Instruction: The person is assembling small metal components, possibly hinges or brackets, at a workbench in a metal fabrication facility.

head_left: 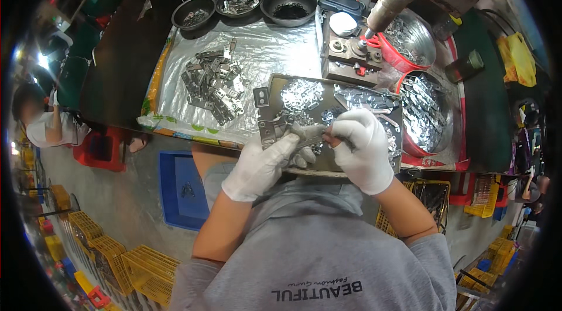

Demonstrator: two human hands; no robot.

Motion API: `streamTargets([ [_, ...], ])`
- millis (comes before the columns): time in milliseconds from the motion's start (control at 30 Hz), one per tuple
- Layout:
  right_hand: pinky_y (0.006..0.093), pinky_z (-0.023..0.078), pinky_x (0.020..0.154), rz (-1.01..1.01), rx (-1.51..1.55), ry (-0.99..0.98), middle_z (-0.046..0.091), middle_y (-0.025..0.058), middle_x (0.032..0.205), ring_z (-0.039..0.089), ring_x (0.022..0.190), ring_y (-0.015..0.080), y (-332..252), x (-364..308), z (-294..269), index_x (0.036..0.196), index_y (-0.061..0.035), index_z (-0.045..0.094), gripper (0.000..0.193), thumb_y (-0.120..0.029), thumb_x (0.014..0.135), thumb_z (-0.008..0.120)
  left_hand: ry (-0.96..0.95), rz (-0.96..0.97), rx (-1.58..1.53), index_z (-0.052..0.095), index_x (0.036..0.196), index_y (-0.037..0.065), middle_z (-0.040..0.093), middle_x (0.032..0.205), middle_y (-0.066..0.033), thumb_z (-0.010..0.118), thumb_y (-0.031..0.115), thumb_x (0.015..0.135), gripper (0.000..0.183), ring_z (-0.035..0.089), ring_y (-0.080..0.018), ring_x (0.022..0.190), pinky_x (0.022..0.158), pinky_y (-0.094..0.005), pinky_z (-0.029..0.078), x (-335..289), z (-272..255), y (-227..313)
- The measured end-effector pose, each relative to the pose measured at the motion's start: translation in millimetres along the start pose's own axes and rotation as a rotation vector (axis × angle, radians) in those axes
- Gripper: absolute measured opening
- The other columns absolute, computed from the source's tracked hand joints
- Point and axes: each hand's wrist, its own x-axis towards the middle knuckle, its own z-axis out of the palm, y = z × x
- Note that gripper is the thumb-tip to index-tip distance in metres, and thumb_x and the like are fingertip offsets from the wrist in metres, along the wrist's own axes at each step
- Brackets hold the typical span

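My left hand point(257, 167), in a white glove, is closed around a flat metal bracket point(268, 133) with holes, at the left edge of a shallow box point(351, 89). My right hand point(366, 153), also gloved, is closed with its fingertips pinched together close to the left hand; whatever lies between them is too small to make out. Bare fingertips show at the end of the right glove. Under and around both hands the box holds small shiny metal pieces point(301, 95) in heaps. Longer silvery strips point(366, 99) lie in its far right part.
A pile of metal brackets point(216, 85) lies on the plastic-covered table to the left. Behind it stand dark bowls point(291, 6) of small parts. A press point(389, 3) rises beyond the box. Red-rimmed tins point(422, 112) of metal parts stand right. A blue bin point(175, 191) sits on the floor.
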Motion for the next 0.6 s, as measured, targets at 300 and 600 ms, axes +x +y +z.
streamTargets([
  [300,0.0365,0.047,0.063,-0.002,-0.131,0.021,0.061,0.0047,0.081,0.058,0.073,0.0273,-1.0,-2.2,9.0,0.09,-0.0124,0.067,0.025,-0.005,0.069,0.079,0.027,0.052,-0.128,0.057,0.106,0.003,0.064,0.117,-0.0231,0.058,0.019,0.097,0.019,0.065,-0.0228,0.08,0.07,-0.0319,0.054,-1.6,-5.8,-3.5],
  [600,0.0386,0.045,0.062,-0.084,-0.175,0.062,0.059,0.0039,0.082,0.057,0.073,0.0269,-1.4,5.0,10.7,0.093,-0.0131,0.063,0.027,-0.008,0.07,0.077,0.034,0.064,-0.061,0.057,0.124,-0.004,0.067,0.105,-0.012,0.052,0.016,0.1,0.032,0.064,-0.0142,0.083,0.069,-0.0244,0.05,-1.8,-3.9,1.4],
])
